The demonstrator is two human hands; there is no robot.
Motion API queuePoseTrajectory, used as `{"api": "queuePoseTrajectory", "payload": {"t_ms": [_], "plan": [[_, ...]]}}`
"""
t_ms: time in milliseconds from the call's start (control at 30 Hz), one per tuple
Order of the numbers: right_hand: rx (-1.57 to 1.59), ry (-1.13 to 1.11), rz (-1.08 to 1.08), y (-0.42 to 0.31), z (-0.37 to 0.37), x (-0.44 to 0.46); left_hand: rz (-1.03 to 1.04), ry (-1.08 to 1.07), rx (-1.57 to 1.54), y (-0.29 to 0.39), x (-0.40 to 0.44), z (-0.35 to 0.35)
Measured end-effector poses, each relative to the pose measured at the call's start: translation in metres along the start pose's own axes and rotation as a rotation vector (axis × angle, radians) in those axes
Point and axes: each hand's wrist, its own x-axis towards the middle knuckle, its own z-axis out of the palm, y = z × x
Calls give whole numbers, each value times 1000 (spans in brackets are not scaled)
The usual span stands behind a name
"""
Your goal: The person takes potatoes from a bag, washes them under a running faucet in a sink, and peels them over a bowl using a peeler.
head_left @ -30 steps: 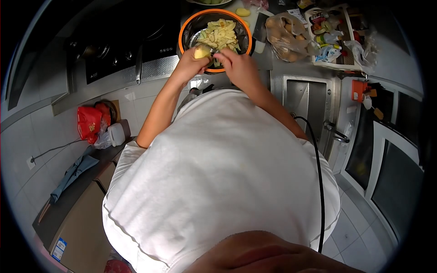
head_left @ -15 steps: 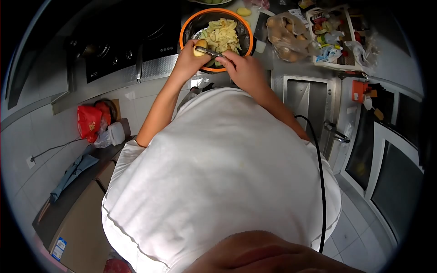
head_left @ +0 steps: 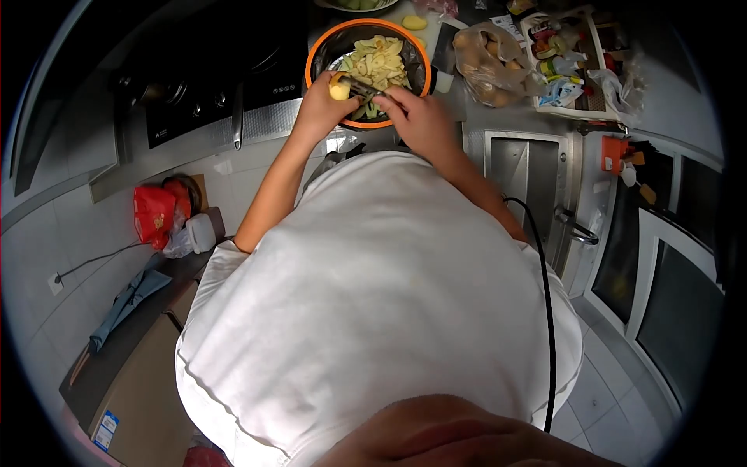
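Note:
My left hand (head_left: 319, 107) is closed around a partly peeled potato (head_left: 340, 87) at the near left rim of an orange-rimmed bin (head_left: 426, 58). In my right hand (head_left: 416, 117) is a peeler (head_left: 364, 88), its metal end up against the potato. Beneath both hands, a heap of pale peelings (head_left: 377, 62) fills much of the dark-lined bin. My fingers partly cover the potato and the peeler's handle.
Behind the bin, pale potatoes (head_left: 414, 22) lie on a cutting board. A plastic bag of potatoes (head_left: 492, 66) and a crate of packages (head_left: 564, 62) stand to the right. The sink (head_left: 525, 179) is at near right, the black stove (head_left: 226, 70) at left. A black cable (head_left: 548, 311) hangs down my front.
The peeler has shifted slightly, tilting against the potato. The potato has turned a little in my left hand and shows more pale surface.

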Motion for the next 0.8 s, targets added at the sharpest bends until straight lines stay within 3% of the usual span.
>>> {"api": "queuePoseTrajectory", "payload": {"t_ms": [133, 233, 400, 467, 500, 633, 800], "plan": [[-83, 29, -121, 9, 16, 2, -34, -47, -43, 2, -3, -1], [-219, 68, 29, 35, 19, 10, -13, -33, 73, -3, -9, 1], [-85, 18, 112, 29, 1, 10, 163, -4, 127, -4, -11, 4], [-35, 3, 116, 17, -2, 11, -133, -96, -178, -1, -4, 4], [21, -19, 125, 12, -2, 10, -79, -42, -341, 1, -3, 7], [22, -78, -43, -2, 1, 6, -236, -128, -367, 8, 2, -2], [-257, 32, 30, 34, 9, 15, -286, -245, -348, 26, -9, -10]]}}
